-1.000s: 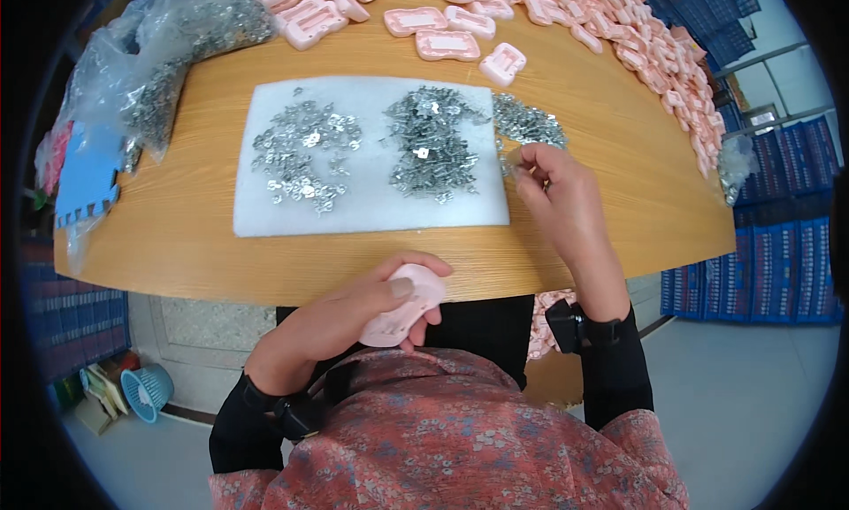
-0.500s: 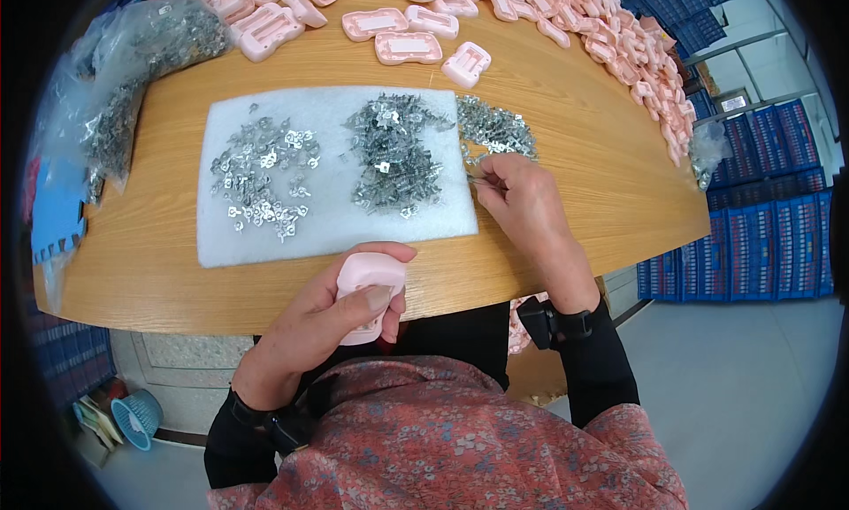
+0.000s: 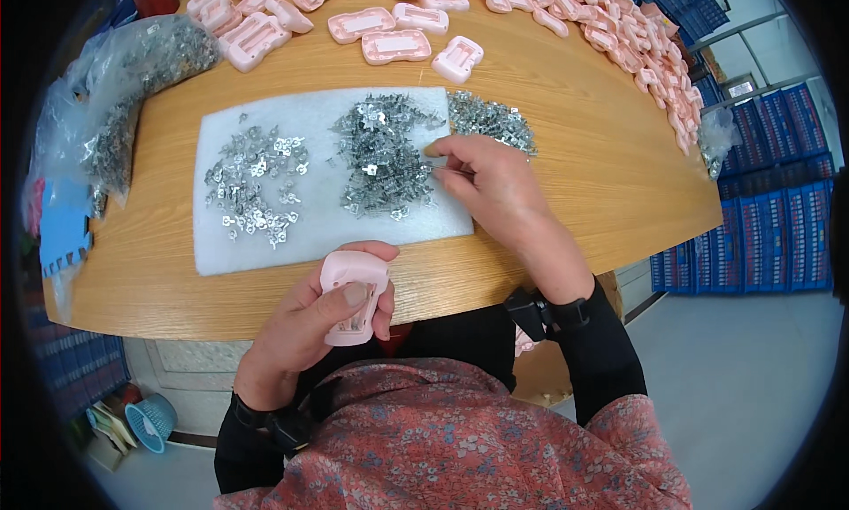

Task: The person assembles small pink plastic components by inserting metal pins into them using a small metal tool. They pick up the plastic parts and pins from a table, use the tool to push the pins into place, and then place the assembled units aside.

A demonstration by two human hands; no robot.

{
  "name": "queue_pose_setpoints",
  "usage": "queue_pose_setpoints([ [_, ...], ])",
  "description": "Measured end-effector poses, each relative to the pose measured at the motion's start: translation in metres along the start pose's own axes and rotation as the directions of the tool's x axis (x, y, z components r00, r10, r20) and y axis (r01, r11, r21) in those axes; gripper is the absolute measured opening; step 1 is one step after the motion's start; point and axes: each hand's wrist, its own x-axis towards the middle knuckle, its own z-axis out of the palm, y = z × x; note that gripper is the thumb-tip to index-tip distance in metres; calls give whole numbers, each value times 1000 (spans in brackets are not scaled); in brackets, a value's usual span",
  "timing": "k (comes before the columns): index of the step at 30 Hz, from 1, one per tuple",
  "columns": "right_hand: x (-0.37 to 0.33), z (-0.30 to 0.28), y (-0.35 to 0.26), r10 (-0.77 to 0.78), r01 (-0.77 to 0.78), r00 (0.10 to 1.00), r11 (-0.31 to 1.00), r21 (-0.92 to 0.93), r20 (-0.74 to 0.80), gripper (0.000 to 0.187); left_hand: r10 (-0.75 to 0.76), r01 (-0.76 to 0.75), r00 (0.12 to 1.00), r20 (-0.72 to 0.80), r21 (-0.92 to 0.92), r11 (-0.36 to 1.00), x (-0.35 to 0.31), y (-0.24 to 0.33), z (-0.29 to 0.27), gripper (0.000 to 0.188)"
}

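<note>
My left hand (image 3: 305, 326) is wrapped round a pink plastic casing (image 3: 353, 271) near the table's front edge. Its thumb lies over the casing's recessed compartment, where some metal shows. My right hand (image 3: 495, 181) pinches a thin metal tool (image 3: 457, 170) that looks like tweezers. The tool's tip is at the right side of a dense pile of small metal spring contacts (image 3: 380, 178). This pile lies on a white foam sheet (image 3: 318, 205). Flat metal contact plates (image 3: 256, 169) are scattered on the sheet's left half. Beyond my right hand more metal pieces (image 3: 495, 121) lie beside the sheet.
Pink casings (image 3: 396, 46) lie along the far side of the wooden table (image 3: 584, 156), heaped at the far right (image 3: 637, 63). Clear plastic bags of metal parts (image 3: 150, 59) occupy the left. Stacked blue trays (image 3: 769, 236) stand right of the table; a blue basket (image 3: 151, 421) is at lower left.
My right hand has moved left from beside the foam sheet to the spring pile, and its tool now shows. My left hand still holds the casing; the whole view has shifted slightly.
</note>
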Motion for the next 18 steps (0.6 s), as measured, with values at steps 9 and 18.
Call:
queue_pose_setpoints([
  [9, -7, -10, 5, 93, -95, 994, 995, 32, 54, 14, -19, 19, 1000, 8, -11, 1000, -3, 0, -3, 45],
  [18, -19, -8, 7, 124, -127, 992, 988, 92, 37, 12, -2, 2, 1000, -2, -15, 1000, -4, -1, -3, 45],
])
